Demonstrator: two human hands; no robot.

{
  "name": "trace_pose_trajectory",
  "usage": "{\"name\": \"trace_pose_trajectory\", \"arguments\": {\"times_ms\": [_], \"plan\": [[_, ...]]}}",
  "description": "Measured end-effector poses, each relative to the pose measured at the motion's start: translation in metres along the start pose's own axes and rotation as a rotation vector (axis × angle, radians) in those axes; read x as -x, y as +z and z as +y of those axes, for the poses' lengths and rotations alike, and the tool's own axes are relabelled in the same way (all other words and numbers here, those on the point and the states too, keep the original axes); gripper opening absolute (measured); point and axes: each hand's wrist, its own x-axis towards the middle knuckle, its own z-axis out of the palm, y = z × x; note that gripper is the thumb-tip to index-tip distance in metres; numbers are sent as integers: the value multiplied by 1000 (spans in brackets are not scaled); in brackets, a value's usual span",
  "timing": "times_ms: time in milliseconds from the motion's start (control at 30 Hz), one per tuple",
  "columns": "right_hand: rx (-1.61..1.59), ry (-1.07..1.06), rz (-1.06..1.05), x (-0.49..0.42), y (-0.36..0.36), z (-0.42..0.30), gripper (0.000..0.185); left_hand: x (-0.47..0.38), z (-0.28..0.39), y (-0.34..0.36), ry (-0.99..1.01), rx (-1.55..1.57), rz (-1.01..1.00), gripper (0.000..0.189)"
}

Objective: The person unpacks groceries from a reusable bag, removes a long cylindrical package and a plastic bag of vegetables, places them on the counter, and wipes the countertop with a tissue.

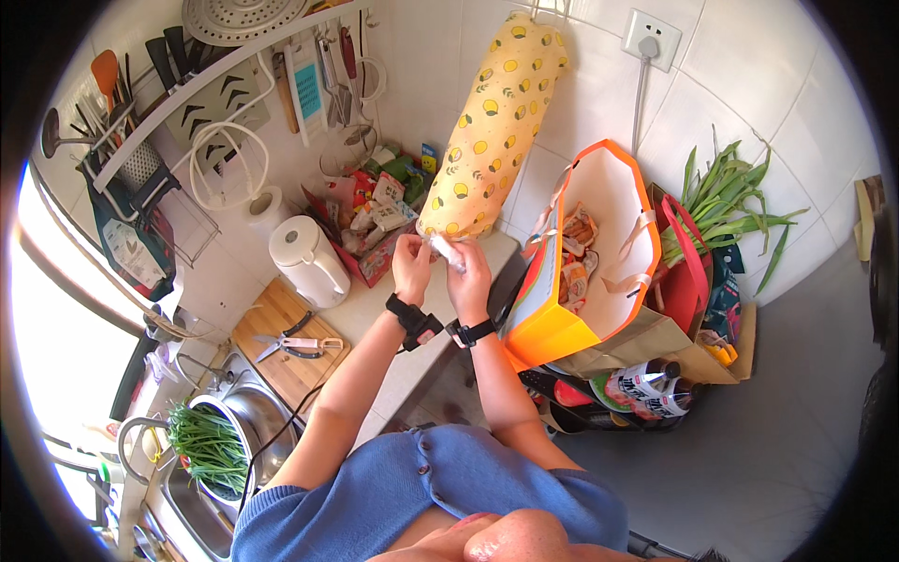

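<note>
Both my hands are raised at the lower end of a hanging fabric bag holder (495, 126) printed with lemons. My right hand (469, 275) grips a small, bunched white plastic bag (447, 251). The fingertips of my left hand (410, 267) are pinched at the upper left end of that same plastic bag, just under the holder's mouth. Whether the plastic still runs up into the holder is hidden. Behind my left hand stands an open red box (369, 265) filled with small food packets.
A white electric kettle (309, 260) and a cutting board (270, 327) bearing scissors (298, 341) and a peeler stand left. Green leafy vegetables (211, 449) fill a pot in the sink. An orange-rimmed paper bag (548, 330), scallions (723, 197) and bottles (642, 386) stand right.
</note>
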Motion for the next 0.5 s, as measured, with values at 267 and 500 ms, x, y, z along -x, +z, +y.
{"name": "trace_pose_trajectory", "arguments": {"times_ms": [267, 500], "plan": [[168, 29, -69, -11, 5, 2, 32, 7, -14, 0, 274, -213, -43, 11], [122, 16, 138, -11, 17, 16, 46, -8, -18, 1, -16, -102, -52, 17]]}}
